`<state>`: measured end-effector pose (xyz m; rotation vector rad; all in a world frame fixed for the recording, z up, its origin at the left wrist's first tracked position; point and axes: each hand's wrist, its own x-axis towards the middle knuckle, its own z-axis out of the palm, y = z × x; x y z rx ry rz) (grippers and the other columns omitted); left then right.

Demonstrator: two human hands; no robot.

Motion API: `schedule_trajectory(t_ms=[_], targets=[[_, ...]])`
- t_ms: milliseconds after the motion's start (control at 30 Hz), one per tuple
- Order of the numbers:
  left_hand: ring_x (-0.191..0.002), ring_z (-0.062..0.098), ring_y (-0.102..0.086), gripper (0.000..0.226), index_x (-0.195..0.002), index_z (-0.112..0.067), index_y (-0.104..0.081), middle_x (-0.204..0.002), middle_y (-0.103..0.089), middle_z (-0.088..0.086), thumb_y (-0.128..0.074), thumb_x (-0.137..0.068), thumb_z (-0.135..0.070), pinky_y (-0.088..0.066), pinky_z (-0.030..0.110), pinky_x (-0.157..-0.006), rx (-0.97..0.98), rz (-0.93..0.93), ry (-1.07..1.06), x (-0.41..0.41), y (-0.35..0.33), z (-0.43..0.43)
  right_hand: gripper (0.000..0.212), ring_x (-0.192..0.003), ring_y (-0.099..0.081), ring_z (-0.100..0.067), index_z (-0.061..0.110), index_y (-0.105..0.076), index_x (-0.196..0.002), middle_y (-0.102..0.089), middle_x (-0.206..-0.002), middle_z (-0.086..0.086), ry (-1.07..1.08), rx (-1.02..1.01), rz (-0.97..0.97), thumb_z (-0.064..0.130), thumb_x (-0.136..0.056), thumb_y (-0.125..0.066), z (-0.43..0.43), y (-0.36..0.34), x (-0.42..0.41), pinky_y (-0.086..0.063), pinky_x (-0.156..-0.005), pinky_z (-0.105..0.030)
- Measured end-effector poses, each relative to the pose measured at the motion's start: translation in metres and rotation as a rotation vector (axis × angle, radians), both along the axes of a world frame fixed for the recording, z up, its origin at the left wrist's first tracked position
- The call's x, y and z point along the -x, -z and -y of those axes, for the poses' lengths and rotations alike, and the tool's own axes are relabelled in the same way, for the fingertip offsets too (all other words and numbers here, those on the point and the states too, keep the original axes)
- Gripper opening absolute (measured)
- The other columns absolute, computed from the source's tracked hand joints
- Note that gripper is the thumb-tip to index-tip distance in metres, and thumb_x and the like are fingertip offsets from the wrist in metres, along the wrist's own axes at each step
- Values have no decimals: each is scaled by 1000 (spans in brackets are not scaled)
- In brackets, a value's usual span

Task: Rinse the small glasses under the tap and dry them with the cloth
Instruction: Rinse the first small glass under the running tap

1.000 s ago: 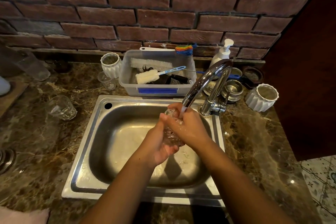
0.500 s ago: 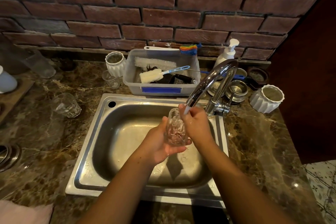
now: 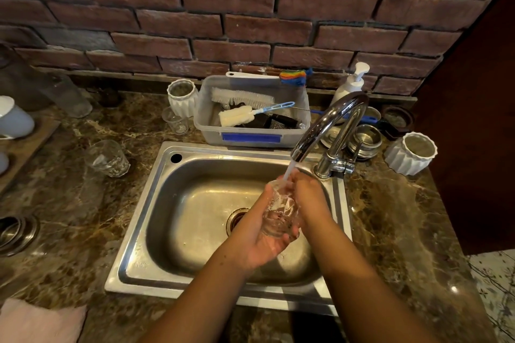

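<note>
**A:** 3 small glasses appear in this view. Why do 2 of them stand off to the left?

**B:** Reading from the left: the pink cloth lies at the counter's near corner, well apart from the sink, probably so that it keeps dry until it is needed. The counter glass stands left of the basin. The smaller glass sits farther back, just beside a white ribbed pot. Whether these 2 await rinsing or are finished cannot be told.

**A:** And glass 3?

**B:** It is over the basin, so that runoff falls into the sink and not onto the counter. The left hand cups it from below, fingers curled under the base, and carries its weight. The held glass tilts with its mouth up toward the spout. The right hand closes on its right side, fingers curled near the rim.

**A:** Why 2 hands on 1 glass?

**B:** Probably because wet glass is slippery: 1 hand supports while the other steadies or rubs.

**A:** And the tilt?

**B:** It lets the stream from the tap run straight into the mouth. The step in hand is judged to be rinsing; drying has not yet begun for this glass.
</note>
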<state>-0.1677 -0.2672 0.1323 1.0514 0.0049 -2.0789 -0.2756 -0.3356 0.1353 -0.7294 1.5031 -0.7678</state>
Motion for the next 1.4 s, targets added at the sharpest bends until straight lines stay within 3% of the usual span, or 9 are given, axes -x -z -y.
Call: schedule_trajectory(t_ms=[100, 233, 367, 467, 633, 867, 1000, 1233, 1400], targets=[[-75, 28, -74, 59, -111, -2, -78, -108, -76, 19, -72, -87, -55, -58, 30, -55, -96, 22, -32, 3, 4, -10, 44, -84, -75, -31, 9, -72, -95, -78, -84, -15, 91, -176, 98, 44, -102, -46, -16, 6, 4, -58, -88, -47], [-89, 31, -77, 56, -115, -3, -72, -109, -77, 21, -66, -91, -53, -62, 36, -73, -139, 78, -116, 7, 5, -16, 53, -55, -65, -21, 9, -70, -94, -73, -71, -11, 95, -278, 164, 54, -100, -43, -41, 8, 4, -55, -58, -31], [-115, 40, -68, 53, -122, -2, -67, -114, -73, 27, -67, -94, -47, -50, 48, -107, -118, 128, -144, 1, 1, -14, 45, -65, -74, -22, 11, -71, -103, -78, -76, -11, 21, -307, 266, 52, -97, -54, -58, 8, 3, -62, -63, -36], [-107, 39, -72, 53, -122, -4, -67, -112, -74, 26, -64, -95, -50, -61, 46, -89, 7, 225, 1, -7, -3, -11, 48, -53, -70, -18, 7, -66, -117, -77, -79, -12, -66, -328, 421, 47, -90, -66, -56, 1, 13, -56, -48, -28], [-102, 35, -74, 50, -130, -7, -60, -115, -74, 21, -70, -92, -37, -61, 45, -77, 241, 322, 93, -15, -9, 1, 56, -117, -63, -38, 6, -62, -131, -68, -124, -22, -159, -189, 496, 37, -85, -70, -45, -2, 20, -49, -99, -53], [-113, 38, -68, 41, -122, -10, -73, -126, -69, 23, -76, -82, -15, -53, 55, -101, 362, 164, 66, -38, -9, 6, 54, -99, -71, -24, 12, -62, -119, -74, -108, -10, -275, 103, 370, 13, -70, -85, -30, -4, 25, -56, -86, -40], [-104, 35, -70, 25, -104, -8, -80, -114, -74, 21, -62, -89, -16, -57, 54, -92, 238, 176, -141, -28, -5, 11, 63, -91, -73, -7, 23, -52, -117, -73, -103, 2, -304, 280, 97, 8, -66, -86, -28, 0, 17, -56, -70, -19], [-99, 25, -70, 30, -100, -20, -76, -94, -79, 4, -49, -106, -33, -59, 44, -85, 213, 670, -73, -10, -3, 20, 73, -103, -64, 7, 48, -48, -117, -66, -108, 25, -345, 366, -74, 21, -64, -90, -41, 10, 27, -54, -78, -11], [-99, 18, -75, 48, -114, -22, -72, -104, -80, 3, -32, -108, -48, -56, 32, -78, 185, 552, -110, -2, 1, 27, 77, -110, -65, -4, 38, -48, -129, -67, -117, 13, -341, 360, -37, 20, -65, -88, -38, 6, 15, -55, -89, -23]])
